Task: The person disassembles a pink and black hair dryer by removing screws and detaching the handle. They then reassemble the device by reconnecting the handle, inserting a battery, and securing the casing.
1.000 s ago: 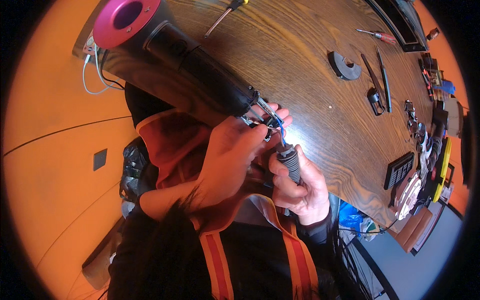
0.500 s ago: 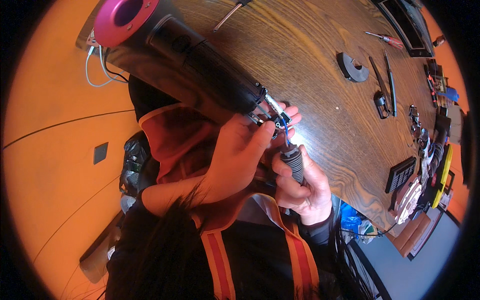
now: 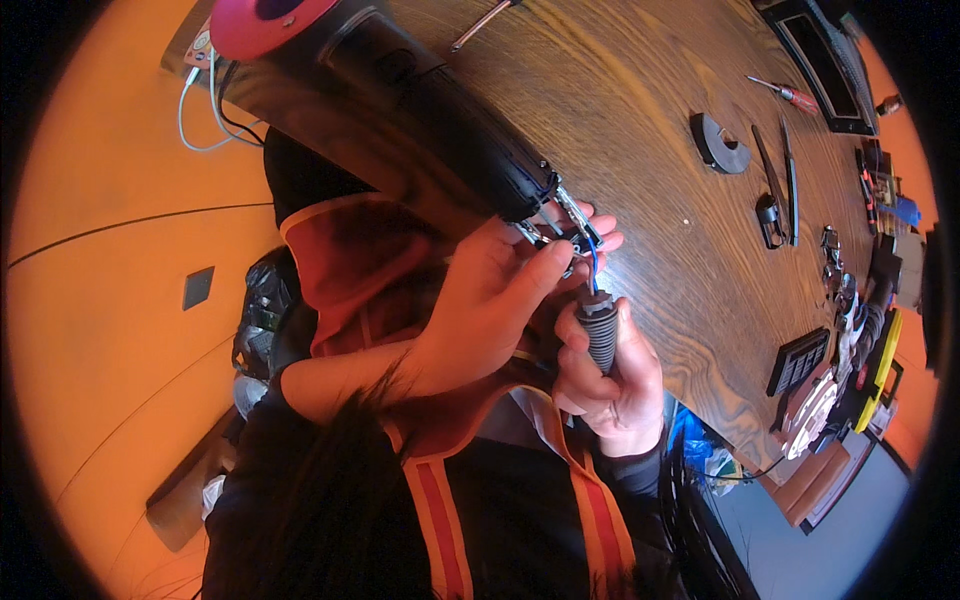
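Note:
A black hair dryer (image 3: 455, 115) with a pink ring-shaped head (image 3: 235, 35) slants across the upper left, over the table edge. Its handle end is open, baring a narrow circuit board (image 3: 577, 215) and metal parts. My left hand (image 3: 480, 300) is closed on this open end, thumb on top and other fingertips showing beyond the board. My right hand (image 3: 622, 385) grips the dark ribbed cord sleeve (image 3: 599, 335) just below. Thin wires (image 3: 595, 265), one blue, run between the sleeve and the open handle. The inner contacts are partly hidden by my left fingers.
On the wooden table (image 3: 680, 260) lie a grey curved part (image 3: 718, 145), a red-handled screwdriver (image 3: 790, 95), another screwdriver (image 3: 483, 25), and long dark tools (image 3: 788, 185). A black slotted part (image 3: 798, 360), a pale round part (image 3: 808, 415) and a yellow-edged case (image 3: 882, 370) crowd the right edge.
The hair dryer's open end and my left fingertips sit slightly farther right in view, though the table things have shifted right too. Both hands keep their grip; the wires look a little straighter.

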`<state>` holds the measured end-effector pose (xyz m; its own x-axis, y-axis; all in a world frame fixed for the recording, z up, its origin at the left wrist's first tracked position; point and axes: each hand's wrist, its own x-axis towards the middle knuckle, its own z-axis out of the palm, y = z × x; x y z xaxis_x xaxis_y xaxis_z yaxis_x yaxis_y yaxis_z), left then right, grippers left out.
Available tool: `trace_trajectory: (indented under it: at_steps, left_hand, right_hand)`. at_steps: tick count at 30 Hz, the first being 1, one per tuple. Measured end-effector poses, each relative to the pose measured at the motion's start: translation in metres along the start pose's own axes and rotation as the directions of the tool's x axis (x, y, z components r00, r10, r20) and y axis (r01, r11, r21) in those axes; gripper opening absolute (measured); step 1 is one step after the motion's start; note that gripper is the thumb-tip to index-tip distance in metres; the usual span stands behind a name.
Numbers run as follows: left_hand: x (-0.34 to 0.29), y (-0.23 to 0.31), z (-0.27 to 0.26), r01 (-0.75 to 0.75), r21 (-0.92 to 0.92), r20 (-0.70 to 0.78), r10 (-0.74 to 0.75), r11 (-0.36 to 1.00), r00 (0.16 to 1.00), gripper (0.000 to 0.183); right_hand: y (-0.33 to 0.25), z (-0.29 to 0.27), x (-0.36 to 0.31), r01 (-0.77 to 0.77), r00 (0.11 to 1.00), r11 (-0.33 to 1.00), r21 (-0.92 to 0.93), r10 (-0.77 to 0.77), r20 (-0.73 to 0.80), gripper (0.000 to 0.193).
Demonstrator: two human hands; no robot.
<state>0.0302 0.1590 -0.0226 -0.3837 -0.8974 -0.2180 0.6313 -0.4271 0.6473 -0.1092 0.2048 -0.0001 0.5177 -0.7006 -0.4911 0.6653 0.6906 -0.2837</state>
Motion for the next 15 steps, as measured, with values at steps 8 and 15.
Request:
trace_trajectory:
  at_steps: [8, 15]
  left_hand:
    - [0.0, -0.001, -0.002, 0.018, 0.047, 0.02, -0.019, 0.999, 1.0, 0.034]
    - [0.002, 0.0, -0.001, -0.01, 0.061, -0.023, 0.011, 0.998, 1.0, 0.023]
  right_hand:
    - [0.017, 0.013, 0.005, 0.337, 0.756, 0.399, -0.853, -0.654, -0.007, 0.045]
    - [0.014, 0.014, 0.016, -0.018, 0.386, -0.634, -0.773, -0.718, 0.58, 0.049]
